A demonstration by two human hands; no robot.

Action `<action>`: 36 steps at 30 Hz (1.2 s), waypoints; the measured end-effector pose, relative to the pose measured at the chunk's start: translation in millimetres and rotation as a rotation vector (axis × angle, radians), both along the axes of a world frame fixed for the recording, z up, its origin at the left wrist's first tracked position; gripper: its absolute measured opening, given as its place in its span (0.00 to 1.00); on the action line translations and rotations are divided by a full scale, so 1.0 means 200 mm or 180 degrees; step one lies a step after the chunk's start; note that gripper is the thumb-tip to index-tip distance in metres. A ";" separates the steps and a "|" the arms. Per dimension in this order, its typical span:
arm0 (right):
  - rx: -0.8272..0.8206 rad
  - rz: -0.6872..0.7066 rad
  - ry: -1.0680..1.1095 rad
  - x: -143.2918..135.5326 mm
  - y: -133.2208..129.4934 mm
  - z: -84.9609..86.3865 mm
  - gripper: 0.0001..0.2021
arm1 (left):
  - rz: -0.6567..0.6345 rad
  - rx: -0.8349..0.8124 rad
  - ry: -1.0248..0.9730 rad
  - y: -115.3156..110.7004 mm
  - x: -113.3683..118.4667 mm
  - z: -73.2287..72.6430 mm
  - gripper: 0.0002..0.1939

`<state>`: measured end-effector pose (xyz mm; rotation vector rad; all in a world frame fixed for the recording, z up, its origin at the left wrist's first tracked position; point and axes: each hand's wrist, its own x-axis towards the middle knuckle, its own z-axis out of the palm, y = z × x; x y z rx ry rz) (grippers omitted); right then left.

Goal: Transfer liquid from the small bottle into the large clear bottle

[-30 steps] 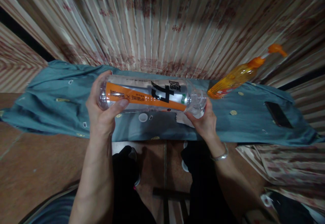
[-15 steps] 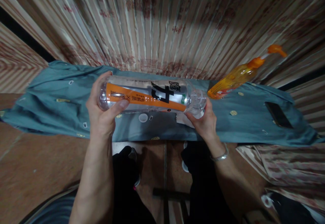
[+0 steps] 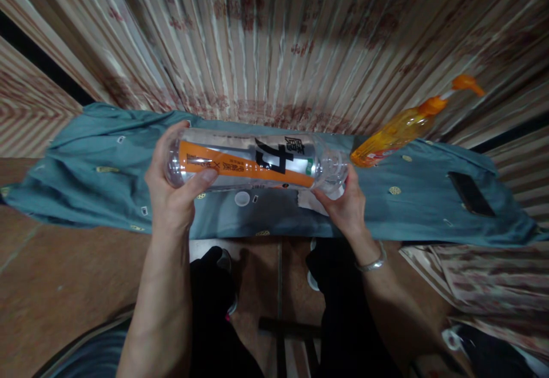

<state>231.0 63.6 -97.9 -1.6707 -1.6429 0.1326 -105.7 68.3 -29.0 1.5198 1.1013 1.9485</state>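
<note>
A clear plastic bottle (image 3: 244,160) with an orange and silver label lies sideways in the air above the cloth, held at both ends. My left hand (image 3: 174,186) wraps round its base, thumb across the label. At the neck end on the right, my right hand (image 3: 345,198) grips with thumb and fingers. Below the bottle, a small round whitish disc, perhaps a cap (image 3: 242,198), rests on the cloth. A white piece of paper or tissue (image 3: 313,201) lies partly hidden under the neck and my right hand.
A teal patterned cloth (image 3: 107,189) covers the narrow table. An orange pump bottle (image 3: 394,132) with yellow liquid stands back right. Farther right lies a black phone (image 3: 470,194). A pleated striped curtain (image 3: 266,46) hangs behind. Beneath are my legs and a dark stool bar (image 3: 289,327).
</note>
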 end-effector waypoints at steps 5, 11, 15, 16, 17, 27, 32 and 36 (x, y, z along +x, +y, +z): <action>0.0029 -0.0012 0.0030 0.00 0.00 0.00 0.46 | 0.0087 -0.0087 -0.0042 0.00 0.00 0.01 0.45; -0.0028 -0.0020 0.0072 -0.01 0.00 0.02 0.47 | 0.0107 -0.0069 0.0007 0.00 -0.01 0.00 0.45; -0.0007 -0.0044 0.0047 -0.01 0.00 0.01 0.46 | 0.0101 -0.0036 0.0091 0.00 -0.01 0.00 0.44; 0.0006 -0.0045 0.0038 -0.01 0.00 0.01 0.46 | 0.0094 -0.0026 0.0099 0.00 -0.01 0.00 0.43; 0.0018 -0.0040 0.0030 -0.01 0.00 0.01 0.46 | 0.0085 -0.0016 0.0103 0.00 -0.01 0.00 0.42; -0.0044 -0.0051 0.0077 -0.01 0.00 0.01 0.46 | 0.0018 -0.0042 -0.0025 0.00 -0.01 -0.01 0.40; 0.0026 -0.0047 0.0027 -0.01 0.00 -0.01 0.46 | 0.0101 -0.0038 0.0107 0.00 -0.01 0.00 0.40; 0.0087 -0.0052 -0.0024 -0.01 0.00 -0.02 0.46 | 0.0101 -0.0053 0.0104 0.00 -0.01 0.00 0.39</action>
